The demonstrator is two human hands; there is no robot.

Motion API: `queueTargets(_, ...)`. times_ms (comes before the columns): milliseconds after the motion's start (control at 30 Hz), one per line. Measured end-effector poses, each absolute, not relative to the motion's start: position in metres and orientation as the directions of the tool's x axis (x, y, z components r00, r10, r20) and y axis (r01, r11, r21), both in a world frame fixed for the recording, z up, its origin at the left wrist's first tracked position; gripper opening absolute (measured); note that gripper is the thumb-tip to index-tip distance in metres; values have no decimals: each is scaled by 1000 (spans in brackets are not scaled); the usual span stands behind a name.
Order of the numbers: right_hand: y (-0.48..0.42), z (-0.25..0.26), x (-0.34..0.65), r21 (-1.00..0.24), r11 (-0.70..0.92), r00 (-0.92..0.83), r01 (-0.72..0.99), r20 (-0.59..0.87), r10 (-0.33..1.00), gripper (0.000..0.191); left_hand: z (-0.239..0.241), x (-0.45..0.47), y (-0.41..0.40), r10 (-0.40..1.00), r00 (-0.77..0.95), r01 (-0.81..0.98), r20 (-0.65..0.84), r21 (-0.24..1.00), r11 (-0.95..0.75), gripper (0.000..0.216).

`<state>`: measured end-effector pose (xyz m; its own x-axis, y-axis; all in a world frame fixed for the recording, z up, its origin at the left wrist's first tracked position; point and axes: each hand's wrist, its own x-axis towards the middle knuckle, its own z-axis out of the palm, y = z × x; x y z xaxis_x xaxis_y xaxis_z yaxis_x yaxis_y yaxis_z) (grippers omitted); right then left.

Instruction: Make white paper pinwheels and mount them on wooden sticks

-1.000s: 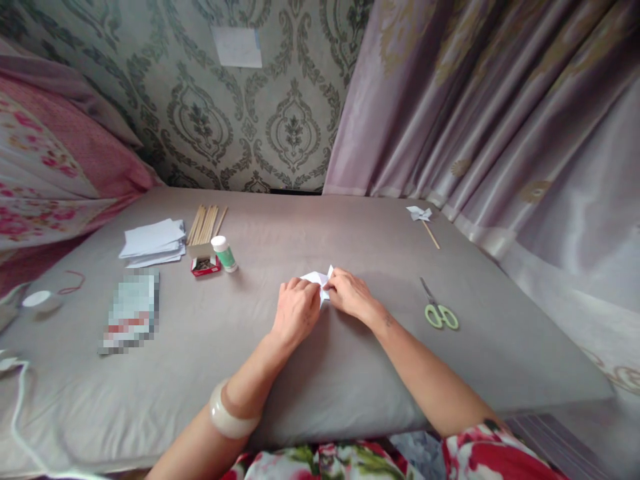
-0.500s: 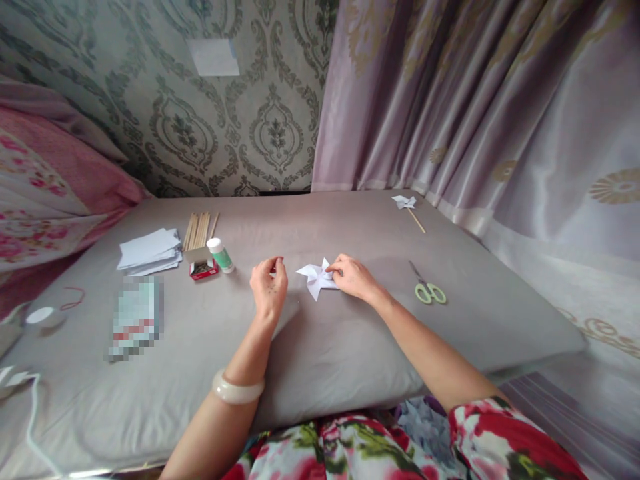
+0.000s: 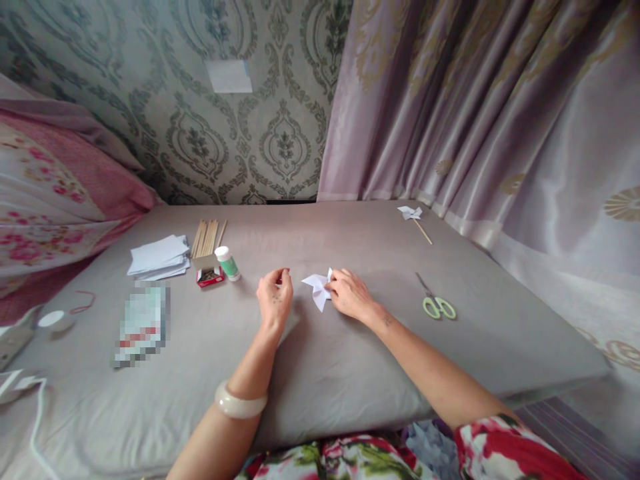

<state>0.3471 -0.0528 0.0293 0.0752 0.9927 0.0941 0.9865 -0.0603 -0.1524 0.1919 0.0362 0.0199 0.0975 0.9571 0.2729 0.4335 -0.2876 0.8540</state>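
Observation:
A white folded paper pinwheel [image 3: 316, 288] is at the middle of the cloth-covered surface. My right hand [image 3: 350, 292] grips its right side, the fingers closed on the paper and hiding part of it. Just left of the pinwheel, my left hand [image 3: 276, 295] is held with thumb and fingertips pinched together; whatever they hold is too small to make out. Beyond that hand lie an open red box of small metal pieces [image 3: 210, 277] and a white-and-green glue stick [image 3: 229, 264].
Back left are a stack of white paper [image 3: 159, 257] and several wooden sticks [image 3: 207, 237]. Green-handled scissors [image 3: 439, 307] lie to the right. A pinwheel on a stick [image 3: 411, 213] rests at the back right. A power strip [image 3: 17, 333] and white cable [image 3: 39, 420] sit far left.
The view has shifted slightly, so everything appears a little lower and to the right. My right fingers have closed further over the pinwheel. The left hand keeps its pinch.

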Motion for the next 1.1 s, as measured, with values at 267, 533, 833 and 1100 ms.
queueTargets(267,-43,29,345,3,88,-88,996,55,995,27,11,196,32,941,142,479,307,811,-336,29)
queueTargets(533,-31,24,347,26,126,-128,992,62,990,22,5,198,28,925,189,517,330,767,-380,27)
queueTargets(833,-29,30,340,-76,91,-89,993,29,996,25,3,198,33,925,207,519,320,765,-381,25)
queueTargets(1100,-26,49,380,-356,-83,131,931,113,985,30,8,196,35,924,173,509,341,772,-381,29)
